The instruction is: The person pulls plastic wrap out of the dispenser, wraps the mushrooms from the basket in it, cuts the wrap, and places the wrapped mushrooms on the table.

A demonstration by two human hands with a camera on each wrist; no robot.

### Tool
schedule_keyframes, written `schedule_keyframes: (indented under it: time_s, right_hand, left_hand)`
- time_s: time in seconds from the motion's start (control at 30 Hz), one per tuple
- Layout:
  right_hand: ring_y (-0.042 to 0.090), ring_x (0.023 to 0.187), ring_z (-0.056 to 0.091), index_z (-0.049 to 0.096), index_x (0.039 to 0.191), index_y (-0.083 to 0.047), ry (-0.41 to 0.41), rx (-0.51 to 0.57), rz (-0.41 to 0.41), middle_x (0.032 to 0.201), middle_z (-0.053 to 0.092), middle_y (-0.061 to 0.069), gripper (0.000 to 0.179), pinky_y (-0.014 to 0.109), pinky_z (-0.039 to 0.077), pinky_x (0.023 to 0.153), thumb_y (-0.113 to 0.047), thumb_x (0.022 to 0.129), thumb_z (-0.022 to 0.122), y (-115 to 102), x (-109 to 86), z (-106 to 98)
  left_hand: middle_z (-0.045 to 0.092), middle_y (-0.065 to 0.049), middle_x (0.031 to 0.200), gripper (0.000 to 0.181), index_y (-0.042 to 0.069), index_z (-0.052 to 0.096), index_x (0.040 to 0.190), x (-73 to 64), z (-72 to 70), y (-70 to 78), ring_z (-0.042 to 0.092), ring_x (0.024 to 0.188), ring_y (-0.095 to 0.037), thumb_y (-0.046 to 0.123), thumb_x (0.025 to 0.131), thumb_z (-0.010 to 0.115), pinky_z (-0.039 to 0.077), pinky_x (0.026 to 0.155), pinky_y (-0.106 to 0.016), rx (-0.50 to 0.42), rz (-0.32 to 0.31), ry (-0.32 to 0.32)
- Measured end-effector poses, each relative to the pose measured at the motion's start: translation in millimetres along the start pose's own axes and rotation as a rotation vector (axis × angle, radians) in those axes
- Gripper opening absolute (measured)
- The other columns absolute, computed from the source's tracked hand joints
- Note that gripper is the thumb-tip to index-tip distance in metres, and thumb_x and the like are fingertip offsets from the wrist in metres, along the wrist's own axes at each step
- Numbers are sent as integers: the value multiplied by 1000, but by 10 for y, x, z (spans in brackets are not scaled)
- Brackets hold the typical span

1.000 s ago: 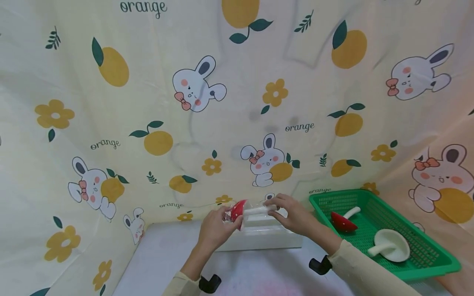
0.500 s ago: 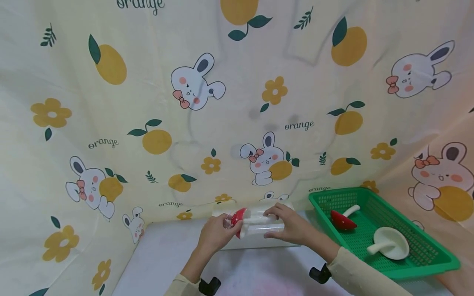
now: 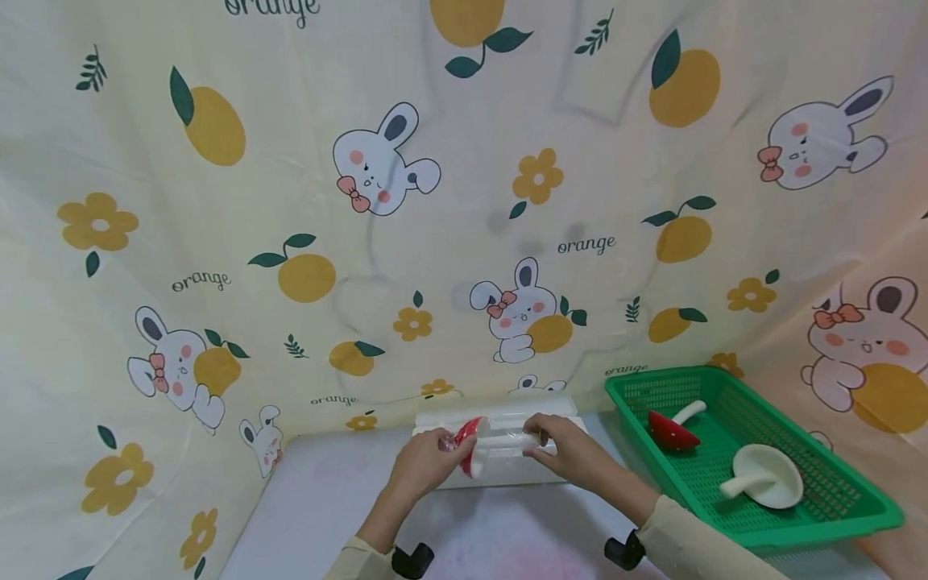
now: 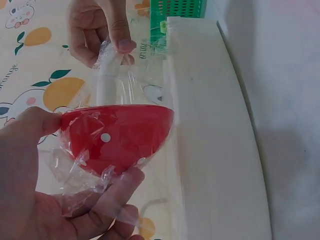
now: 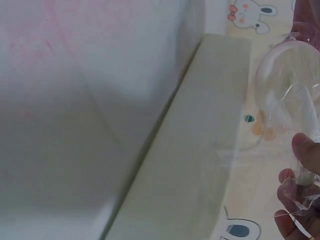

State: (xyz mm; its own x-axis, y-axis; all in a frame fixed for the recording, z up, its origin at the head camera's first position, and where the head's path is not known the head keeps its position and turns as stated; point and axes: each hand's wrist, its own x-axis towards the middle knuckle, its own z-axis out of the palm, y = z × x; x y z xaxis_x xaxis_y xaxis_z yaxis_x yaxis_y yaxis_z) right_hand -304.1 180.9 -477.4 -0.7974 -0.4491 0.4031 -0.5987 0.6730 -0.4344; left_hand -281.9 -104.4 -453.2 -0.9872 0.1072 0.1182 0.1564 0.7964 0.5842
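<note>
A mushroom-shaped ladle [image 3: 470, 432] with a red, white-dotted bowl and a white stem handle is held sideways over the white box. Clear plastic film [image 4: 65, 165] lies crinkled around its bowl and handle. My left hand [image 3: 424, 463] grips the bowl, thumb on the rim and fingers beneath the red side in the left wrist view. The right hand [image 3: 564, 445] pinches the handle's end through the film. In the right wrist view the ladle's pale hollow inside [image 5: 290, 75] shows behind the film. The long white box [image 3: 507, 474] sits on the table just behind the hands.
At the right stands a green plastic basket [image 3: 841, 519] with another red mushroom ladle [image 3: 673, 432] and one lying with its cream inside up [image 3: 768, 479]. A printed cloth [image 3: 464, 242] hangs behind the white table [image 3: 333, 475].
Both hands have come down and slightly nearer with the ladle. The right hand's fingers spread half a second ago and now pinch at the handle end. More of the box top shows behind.
</note>
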Motion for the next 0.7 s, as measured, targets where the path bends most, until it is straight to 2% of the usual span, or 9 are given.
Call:
schedule_keyframes:
  time_s: [0.27, 0.47, 0.6, 0.7]
  right_hand:
    - [7, 92, 62, 71, 117, -17, 31, 15, -17, 107, 70, -10, 27, 35, 61, 85, -22, 95, 84, 56, -32, 90]
    - [8, 92, 64, 73, 117, -13, 68, 11, -40, 105, 70, -9, 27, 33, 61, 83, -20, 94, 85, 88, -35, 132]
    - [10, 91, 65, 74, 117, -12, 73, 12, -30, 106, 72, -6, 27, 32, 61, 82, -18, 93, 85, 103, -22, 131]
    - [10, 91, 65, 74, 118, -12, 68, 18, -8, 108, 73, -5, 27, 32, 60, 82, -18, 93, 85, 124, -23, 133]
  left_hand:
    - [76, -12, 122, 74, 8, 75, 132, 9, 79, -114, 69, 108, -30, 72, 96, 63, 60, 90, -53, -15, -11, -18]
    - [76, -5, 110, 71, 12, 73, 132, -46, 70, -254, 70, 100, -25, 73, 100, 56, 59, 82, -48, -33, 9, -31]
    - [73, -4, 120, 67, 14, 65, 142, -70, 61, -357, 69, 109, -24, 68, 104, 55, 58, 87, -50, -54, 68, 15]
    - [67, -6, 136, 70, 17, 52, 156, -63, 95, -443, 63, 124, -28, 57, 101, 69, 55, 101, -56, -112, 184, 28]
